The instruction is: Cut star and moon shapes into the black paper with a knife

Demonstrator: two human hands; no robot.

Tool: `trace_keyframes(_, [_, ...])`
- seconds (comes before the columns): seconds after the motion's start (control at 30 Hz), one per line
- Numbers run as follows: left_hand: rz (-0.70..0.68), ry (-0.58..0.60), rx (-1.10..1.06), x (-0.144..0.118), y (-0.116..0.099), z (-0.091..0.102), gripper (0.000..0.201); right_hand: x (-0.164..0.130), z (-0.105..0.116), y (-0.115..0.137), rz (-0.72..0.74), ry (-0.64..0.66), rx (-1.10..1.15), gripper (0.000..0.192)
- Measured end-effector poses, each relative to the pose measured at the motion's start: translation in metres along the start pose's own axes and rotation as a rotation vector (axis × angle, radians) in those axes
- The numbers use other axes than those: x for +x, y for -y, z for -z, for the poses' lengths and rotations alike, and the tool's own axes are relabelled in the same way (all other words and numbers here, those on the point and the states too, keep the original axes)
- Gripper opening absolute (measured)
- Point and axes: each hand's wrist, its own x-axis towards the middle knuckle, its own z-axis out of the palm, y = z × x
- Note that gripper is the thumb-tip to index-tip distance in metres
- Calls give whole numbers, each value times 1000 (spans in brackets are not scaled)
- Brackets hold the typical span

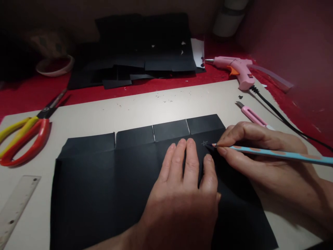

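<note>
Black card [85, 194] with creases and slit flaps along its far edge lies in front of me. Flat on its middle rests my left hand [184, 194], fingers stretched out and pressing the sheet. My right hand [270, 163] pinches a light blue pencil [260, 151] with orange-brown patches between thumb and fingers. The pencil's dark tip touches the card beside a small pale star outline [204, 143], near the upper right fold. Nothing is held in the left hand.
Scissors [43, 128] with red and yellow handles and a clear ruler [20, 208] lie left on the pale board [135, 111]. A pink cutter [253, 116] and pink glue gun [239, 67] with its black cord are right. Black sheets [161, 41] and a tape roll [56, 67] stand behind.
</note>
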Motion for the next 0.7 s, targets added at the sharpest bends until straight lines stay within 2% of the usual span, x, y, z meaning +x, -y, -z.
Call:
trace_keyframes(0.2, [-2,-1,3,-1,2,1,47,-3,4,-2,-10,-14,-25,10])
trace_keyframes(0.47, [-12,34,9,0,2,1,48,-4,0,-4,-46,-116,174,2])
trace_keyframes(0.53, [-17,51,5,-1,2,1,47,-2,-1,-6,21,-135,163,11])
trace_keyframes(0.63, [-36,55,2,-3,3,2,46,6,6,-11,245,-198,0,22])
trace_keyframes(0.67, [-45,50,3,-4,3,2,46,10,11,-13,427,-159,-59,24])
trace_keyframes(0.7, [-52,45,5,-4,3,2,45,14,17,-16,495,-106,-127,25])
